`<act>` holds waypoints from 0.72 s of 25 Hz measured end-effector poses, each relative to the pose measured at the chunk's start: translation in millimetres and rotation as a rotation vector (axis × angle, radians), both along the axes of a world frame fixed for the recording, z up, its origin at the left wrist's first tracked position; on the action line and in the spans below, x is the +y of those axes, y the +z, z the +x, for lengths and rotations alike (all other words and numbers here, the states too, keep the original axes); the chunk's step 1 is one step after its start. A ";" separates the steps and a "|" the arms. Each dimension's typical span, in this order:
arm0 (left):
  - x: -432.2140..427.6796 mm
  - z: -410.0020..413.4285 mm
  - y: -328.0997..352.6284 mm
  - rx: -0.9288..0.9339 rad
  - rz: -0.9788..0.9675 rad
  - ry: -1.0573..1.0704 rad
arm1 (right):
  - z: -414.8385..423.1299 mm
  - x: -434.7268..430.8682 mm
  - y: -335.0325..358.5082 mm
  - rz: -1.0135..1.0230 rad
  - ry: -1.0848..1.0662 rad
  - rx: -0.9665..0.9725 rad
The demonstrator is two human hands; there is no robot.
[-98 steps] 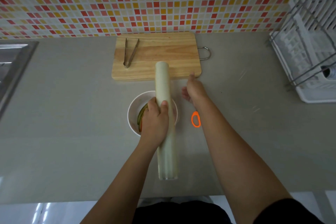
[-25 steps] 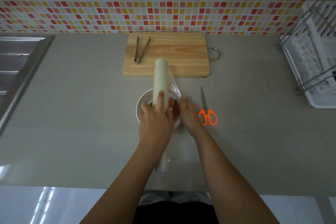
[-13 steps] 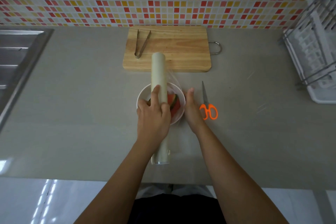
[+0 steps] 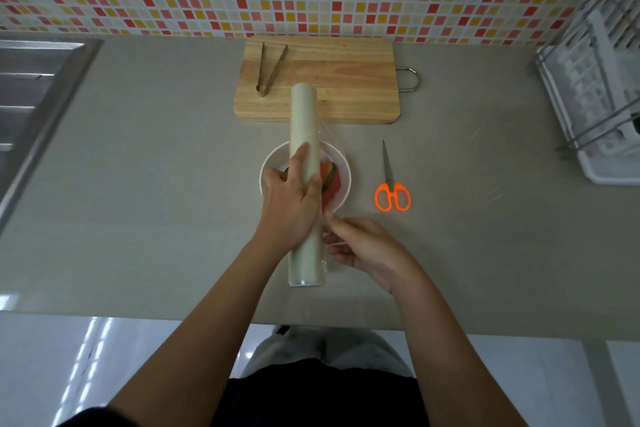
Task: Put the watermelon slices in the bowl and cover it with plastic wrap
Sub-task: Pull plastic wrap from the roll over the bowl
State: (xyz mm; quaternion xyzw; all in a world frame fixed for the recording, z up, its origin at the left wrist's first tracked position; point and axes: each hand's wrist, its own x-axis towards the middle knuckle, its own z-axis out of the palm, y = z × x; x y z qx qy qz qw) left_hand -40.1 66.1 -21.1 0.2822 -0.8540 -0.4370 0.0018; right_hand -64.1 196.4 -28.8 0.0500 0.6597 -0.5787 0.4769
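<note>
A white bowl (image 4: 343,166) on the grey counter holds watermelon slices (image 4: 330,180), red flesh with green rind. A long pale roll of plastic wrap (image 4: 304,121) lies lengthwise over the bowl. My left hand (image 4: 289,199) grips the roll from above, forefinger stretched along it. A clear film edge (image 4: 329,139) hangs off the roll's right side over the bowl. My right hand (image 4: 363,248) sits near the roll's near end, fingers curled and pinching the film edge there.
A wooden cutting board (image 4: 346,80) with metal tongs (image 4: 270,69) lies behind the bowl. Orange-handled scissors (image 4: 391,191) lie right of the bowl. A steel sink (image 4: 31,97) is at the left, a white dish rack (image 4: 595,80) at the right.
My right hand left the bowl's right side and came nearer, to the roll's near end, now pinching the film. The left hand keeps its grip on the roll.
</note>
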 end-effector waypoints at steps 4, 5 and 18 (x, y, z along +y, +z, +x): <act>-2.5 1.6 2.6 0.006 0.013 -0.039 | 9.6 -1.1 1.9 -0.047 -0.083 0.024; -2.5 1.6 3.2 0.011 0.000 -0.051 | 11.2 -2.2 1.9 -0.041 -0.103 0.023; -16.2 7.3 13.7 -0.028 -0.061 -0.149 | 20.9 3.1 -48.5 0.133 -0.225 0.204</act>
